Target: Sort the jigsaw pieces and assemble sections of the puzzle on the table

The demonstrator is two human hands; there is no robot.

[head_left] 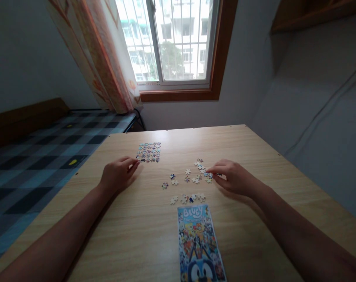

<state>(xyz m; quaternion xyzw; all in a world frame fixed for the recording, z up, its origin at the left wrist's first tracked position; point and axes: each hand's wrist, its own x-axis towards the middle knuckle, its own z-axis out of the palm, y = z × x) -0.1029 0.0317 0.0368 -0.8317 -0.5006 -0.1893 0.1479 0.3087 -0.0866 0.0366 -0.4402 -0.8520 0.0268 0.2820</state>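
On the wooden table (254,149) lies a partly joined patch of small colourful puzzle pieces (149,152). My left hand (117,174) rests just left of and below it, fingers curled, fingertips near its lower left corner. Several loose puzzle pieces (192,178) are scattered in the middle. My right hand (233,177) sits at the right end of that scatter, thumb and fingers pinched at a piece; what is between them is too small to name. A blue picture card (199,243) with cartoon figures lies near me.
A bed with a dark checked cover (39,156) stands along the table's left side. Behind the table are a window (178,43) with a wooden frame and a patterned curtain (104,58). A grey wall (313,109) closes the right side.
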